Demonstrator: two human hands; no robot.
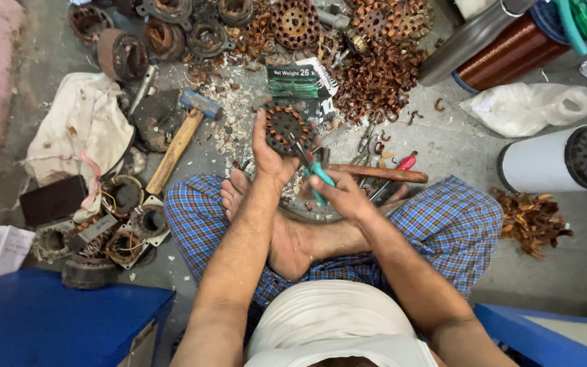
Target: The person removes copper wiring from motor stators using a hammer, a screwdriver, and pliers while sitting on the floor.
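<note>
He sits cross-legged; the left hand grips a round stator above his feet, and the right hand closes on teal-handled pliers poking into it. Stripped copper lies heaped; about five wound stators wait; one hammer

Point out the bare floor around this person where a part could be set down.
Bare concrete lies right of the knee, between the white plastic bag, the white cylinder and the pile of brown scraps, and below that pile. The strip ahead of the left hand and right hand, around the stator, hammer and copper pile, is crowded.
</note>
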